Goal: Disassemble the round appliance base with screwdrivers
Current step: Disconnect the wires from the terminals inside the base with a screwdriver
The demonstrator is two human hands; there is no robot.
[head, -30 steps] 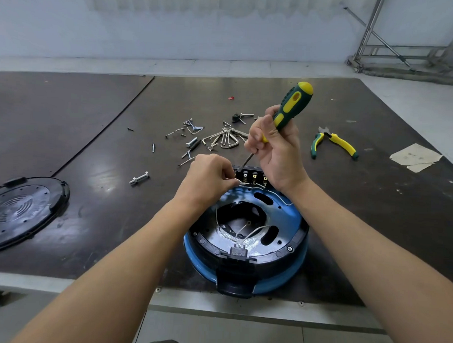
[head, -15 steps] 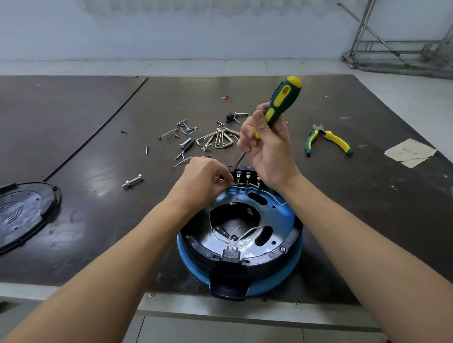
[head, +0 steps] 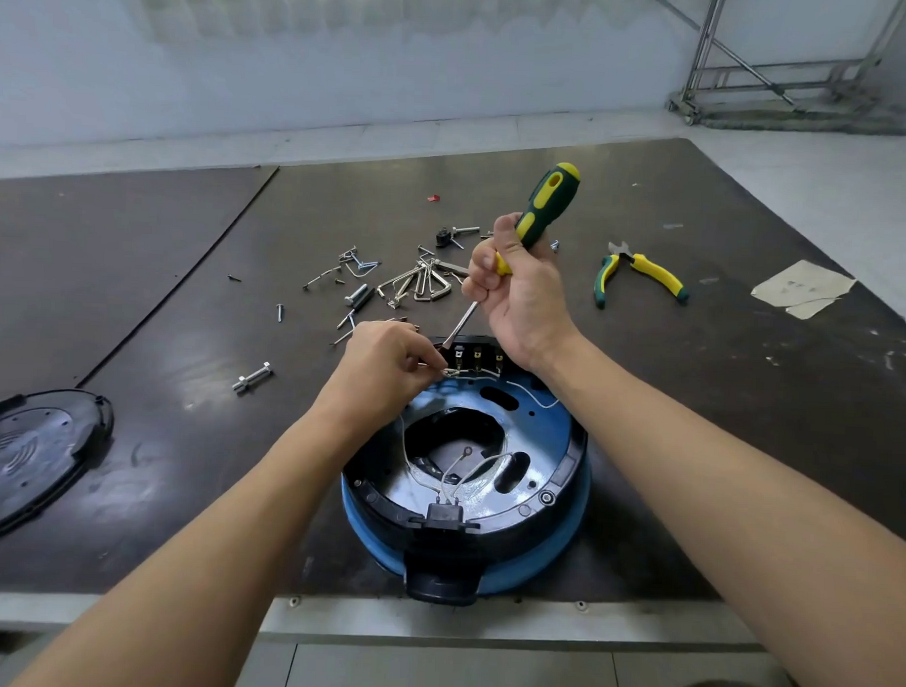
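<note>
Head cam: round base (head: 568, 522), blue shell w/ black inner ring, sits open side up at the near edge of the surface (head: 695, 403), centre-right of view.

R hand (head: 519, 299) is above the base's far rim, fingers curled tight round the lower handle of a green/yellow screwdriver (head: 548, 202). Driver is tilted: handle up and right, shaft running down-left. Tip sits at the left end of the black terminal block (head: 476, 354) on the far rim. Can't tell if the tip is seated in a screw.

L hand (head: 383, 366) is just left of the block, fingers pinching the end of a thin white wire (head: 470, 375) right by the tip. More white wires (head: 467, 472) loop across the centre opening to a small black connector (head: 445, 515) on the near rim. One ends in a free ring lug.

Rest on the surface:
- Hex keys (head: 422, 283) and loose screws piled beyond L hand.
- Bolt w/ nut (head: 253, 377) further left, on its own.
- Green/yellow pliers (head: 638, 275) right of R hand, not touching it.
- Black round cover (head: 26, 457) lying flat at far left.
- Torn paper (head: 802, 288) far right.
- Small red bit (head: 433, 198) further back.

Metal frame (head: 784, 72) stands on the floor back right, by the wall.
</note>
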